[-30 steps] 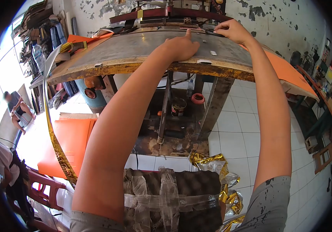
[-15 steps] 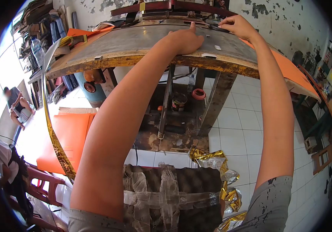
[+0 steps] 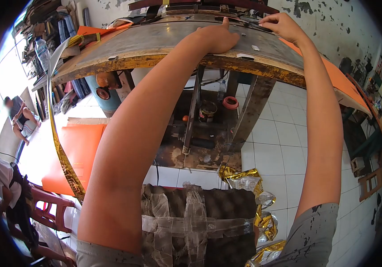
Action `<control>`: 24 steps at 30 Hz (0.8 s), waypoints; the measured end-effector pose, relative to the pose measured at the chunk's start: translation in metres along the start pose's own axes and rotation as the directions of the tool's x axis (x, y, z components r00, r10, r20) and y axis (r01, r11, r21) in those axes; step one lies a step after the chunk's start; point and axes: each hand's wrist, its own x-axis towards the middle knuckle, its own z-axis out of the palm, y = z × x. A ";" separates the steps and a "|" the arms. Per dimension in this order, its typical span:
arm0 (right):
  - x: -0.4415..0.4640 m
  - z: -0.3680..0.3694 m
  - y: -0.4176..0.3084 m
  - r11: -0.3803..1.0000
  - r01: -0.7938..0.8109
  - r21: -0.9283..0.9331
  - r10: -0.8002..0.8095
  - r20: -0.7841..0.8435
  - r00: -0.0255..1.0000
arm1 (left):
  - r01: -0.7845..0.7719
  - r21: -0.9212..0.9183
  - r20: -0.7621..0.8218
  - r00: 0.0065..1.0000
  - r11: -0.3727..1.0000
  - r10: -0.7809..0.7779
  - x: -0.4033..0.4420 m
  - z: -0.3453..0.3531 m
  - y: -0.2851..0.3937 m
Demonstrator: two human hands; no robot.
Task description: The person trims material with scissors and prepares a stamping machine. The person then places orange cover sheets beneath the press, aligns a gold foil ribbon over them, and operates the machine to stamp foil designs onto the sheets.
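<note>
My left hand [image 3: 220, 38] rests on the grey metal sheet [image 3: 155, 36] covering the worktable, its index finger stretched toward the back and nothing visible in its grasp. At the sheet's back right, my right hand [image 3: 282, 27] has thumb and fingertips pinched together beside a thin dark strip [image 3: 255, 25]. What sits between those fingertips is too small to make out. A small white piece [image 3: 255, 48] lies between my hands, nearer the front edge. Another white piece [image 3: 245, 56] is at that edge.
An orange sheet [image 3: 349, 89] hangs over the table's right side. Gold foil ribbon [image 3: 59, 151] dangles at the left. A taped dark cushion [image 3: 226, 209] lies below, with gold foil wrappers [image 3: 246, 175] beside it. One person [image 3: 19, 118] sits far left; another [image 3: 4, 187] is nearer.
The view has shifted, so the table appears higher in the picture. Both hands keep nearly the same pose over the sheet.
</note>
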 end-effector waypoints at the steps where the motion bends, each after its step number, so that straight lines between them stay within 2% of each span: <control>1: 0.000 -0.003 -0.002 0.999 -0.022 -0.037 0.024 0.040 0.999 | 0.000 -0.001 -0.003 1.000 1.000 0.000 -0.001 0.000 0.000; 3: -0.001 -0.010 -0.004 0.992 -0.059 -0.111 0.072 0.116 0.991 | 0.003 0.000 -0.010 1.000 1.000 -0.003 -0.001 0.000 0.001; 6: -0.004 -0.012 -0.008 0.993 -0.088 -0.083 0.098 0.119 0.988 | 0.003 0.012 -0.025 1.000 1.000 -0.003 0.004 0.004 -0.001; 9: 0.001 -0.013 0.020 0.993 -0.063 -0.100 0.074 0.113 0.991 | -0.022 0.018 -0.026 0.999 1.000 0.022 0.010 0.006 -0.006; 10: 0.003 -0.017 0.015 0.976 -0.131 -0.173 0.160 0.163 0.974 | 0.005 0.011 -0.080 0.997 1.000 -0.004 0.011 0.010 -0.003; 13: -0.011 -0.022 -0.047 0.977 -0.212 -0.023 0.213 0.037 0.976 | -0.142 0.024 0.112 0.984 0.990 0.138 0.037 0.012 -0.015; 14: -0.012 -0.021 -0.048 0.979 -0.203 -0.006 0.203 0.039 0.978 | -0.238 0.120 0.186 0.959 0.964 0.214 0.042 0.012 -0.017; 17: -0.013 -0.025 -0.054 0.963 -0.269 -0.015 0.270 0.073 0.960 | -0.232 0.103 0.154 0.964 0.967 0.215 0.044 0.012 -0.018; 18: -0.012 -0.024 -0.054 0.966 -0.258 -0.031 0.260 0.062 0.964 | -0.236 0.179 0.080 0.971 0.955 0.224 0.041 0.015 -0.016; 21: -0.015 -0.023 -0.064 0.964 -0.256 -0.064 0.258 0.025 0.966 | -0.290 0.241 0.114 0.956 0.926 0.269 0.054 0.020 -0.021; 24: -0.016 -0.024 -0.069 0.956 -0.284 -0.078 0.286 0.030 0.958 | -0.175 0.075 -0.020 0.984 0.982 0.177 0.033 0.014 -0.012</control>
